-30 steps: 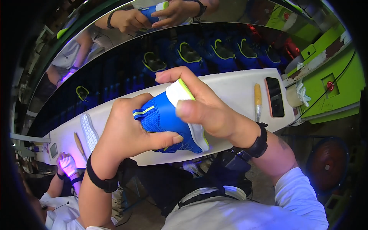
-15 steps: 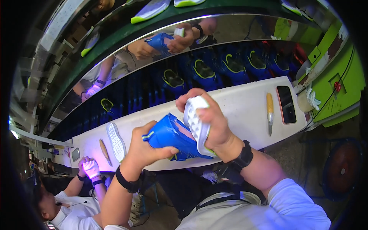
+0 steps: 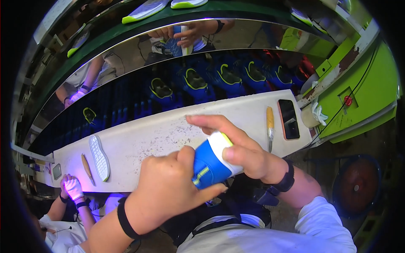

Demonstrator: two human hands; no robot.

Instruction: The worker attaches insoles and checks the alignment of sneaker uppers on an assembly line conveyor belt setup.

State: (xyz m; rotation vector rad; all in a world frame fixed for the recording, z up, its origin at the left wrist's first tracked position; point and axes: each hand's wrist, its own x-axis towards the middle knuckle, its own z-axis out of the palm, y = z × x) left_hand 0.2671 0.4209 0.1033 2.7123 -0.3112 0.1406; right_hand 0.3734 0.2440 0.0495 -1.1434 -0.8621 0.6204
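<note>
Nearest us are the lap and white shirt (image 3: 261, 236) of the person wearing the camera. Above the near edge of a pale surface (image 3: 249, 109), both hands hold one shoe. The left hand (image 3: 166, 187) wraps the blue shoe upper (image 3: 204, 162), its thumb stretched along the near side. The right hand (image 3: 247, 154) pinches the white sole (image 3: 221, 148), thumb on the near side, fingers reaching over the far one. The sole sits against the upper; we cannot tell whether they are bonded.

On the left of the surface we find a loose white outsole (image 3: 100, 159), tread up, beside a brown pointed tool (image 3: 87, 168). Near them is a co-worker's white-gloved hand (image 3: 74, 189). On the right lie a wooden-handled knife (image 3: 270, 126) and a dark-screened smartphone (image 3: 289, 119).

Farther off, we see blue shoes (image 3: 195, 80) with lime collars in a dark recess, then a mirrored panel (image 3: 139, 48) reflecting the hands.
</note>
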